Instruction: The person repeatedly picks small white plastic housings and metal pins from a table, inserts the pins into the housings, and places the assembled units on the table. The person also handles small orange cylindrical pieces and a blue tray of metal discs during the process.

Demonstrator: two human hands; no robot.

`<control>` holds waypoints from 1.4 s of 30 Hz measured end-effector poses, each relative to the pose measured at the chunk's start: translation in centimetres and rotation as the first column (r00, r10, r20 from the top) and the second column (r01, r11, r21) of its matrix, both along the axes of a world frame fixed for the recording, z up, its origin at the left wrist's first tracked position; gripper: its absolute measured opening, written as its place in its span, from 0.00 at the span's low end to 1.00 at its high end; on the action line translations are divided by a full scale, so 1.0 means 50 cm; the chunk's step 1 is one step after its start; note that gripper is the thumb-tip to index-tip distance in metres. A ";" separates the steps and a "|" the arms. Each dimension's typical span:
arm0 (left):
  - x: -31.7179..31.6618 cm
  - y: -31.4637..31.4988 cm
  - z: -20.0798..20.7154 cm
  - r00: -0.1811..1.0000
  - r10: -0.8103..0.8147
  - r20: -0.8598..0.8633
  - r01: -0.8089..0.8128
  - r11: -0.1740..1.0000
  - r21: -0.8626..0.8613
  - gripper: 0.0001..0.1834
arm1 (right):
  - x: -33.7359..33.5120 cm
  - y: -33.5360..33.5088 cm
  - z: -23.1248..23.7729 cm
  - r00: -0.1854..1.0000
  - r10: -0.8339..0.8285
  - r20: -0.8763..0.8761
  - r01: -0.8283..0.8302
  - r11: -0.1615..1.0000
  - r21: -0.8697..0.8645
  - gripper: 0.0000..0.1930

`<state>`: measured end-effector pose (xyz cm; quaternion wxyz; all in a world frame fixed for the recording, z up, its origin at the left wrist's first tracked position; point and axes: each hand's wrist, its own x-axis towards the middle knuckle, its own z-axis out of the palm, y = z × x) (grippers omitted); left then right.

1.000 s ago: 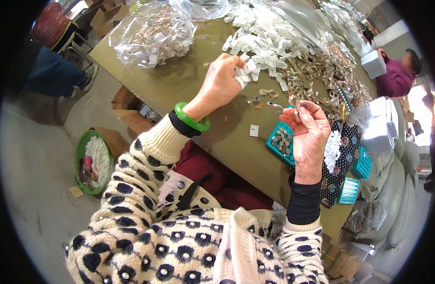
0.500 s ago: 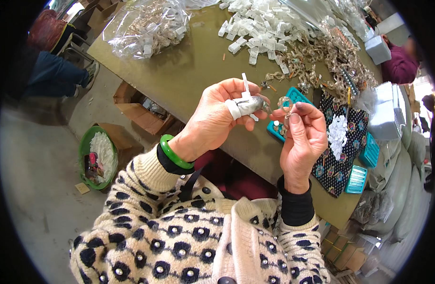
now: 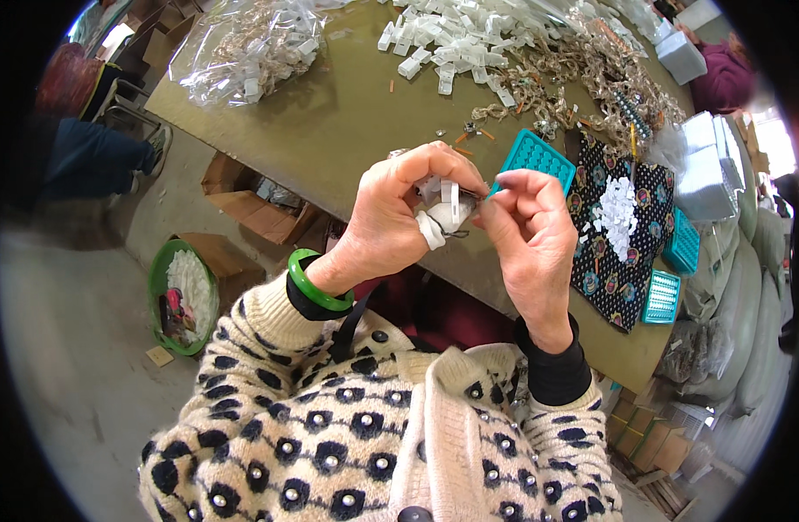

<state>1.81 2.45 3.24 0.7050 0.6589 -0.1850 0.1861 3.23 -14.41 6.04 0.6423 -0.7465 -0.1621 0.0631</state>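
Left hand (image 3: 386, 213) clasping a white tag (image 3: 454, 205), right hand (image 3: 536, 244) beside it (grip impossible to tell), cut-off plastic bag (image 3: 190, 80) of small pieces (image 3: 264, 56), green basket (image 3: 155, 283) of white scraps (image 3: 193, 277)

My left hand (image 3: 384, 213) is partly hiding some small white pieces (image 3: 454, 202); my right hand (image 3: 536, 248) is covering whatever it may be pinching. The upper edge is cutting off the clear bag (image 3: 243, 56).

Workshop, by its worktable (image 3: 330, 148) heaped with small white pieces (image 3: 473, 39), bulging sacks (image 3: 758, 339), cardboard boxes (image 3: 243, 207).
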 end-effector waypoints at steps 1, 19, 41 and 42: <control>0.000 0.000 -0.002 0.999 0.024 0.041 -0.025 0.999 0.024 0.12 | -0.003 0.003 -0.003 0.998 -0.026 -0.049 0.029 0.997 0.069 0.13; -0.067 0.004 -0.025 0.815 -0.467 -0.342 0.042 0.637 -0.770 0.14 | -0.022 0.004 -0.031 0.900 -0.035 0.434 0.107 0.984 -0.141 0.08; -0.091 -0.035 -0.043 0.944 -0.188 -0.271 -0.028 0.773 -0.634 0.14 | -0.034 0.010 -0.036 0.921 0.006 0.390 0.064 0.984 -0.168 0.06; -0.092 -0.032 -0.041 0.941 -0.206 -0.270 -0.011 0.775 -0.632 0.14 | -0.032 0.006 -0.035 0.923 0.034 0.383 0.045 0.980 -0.196 0.05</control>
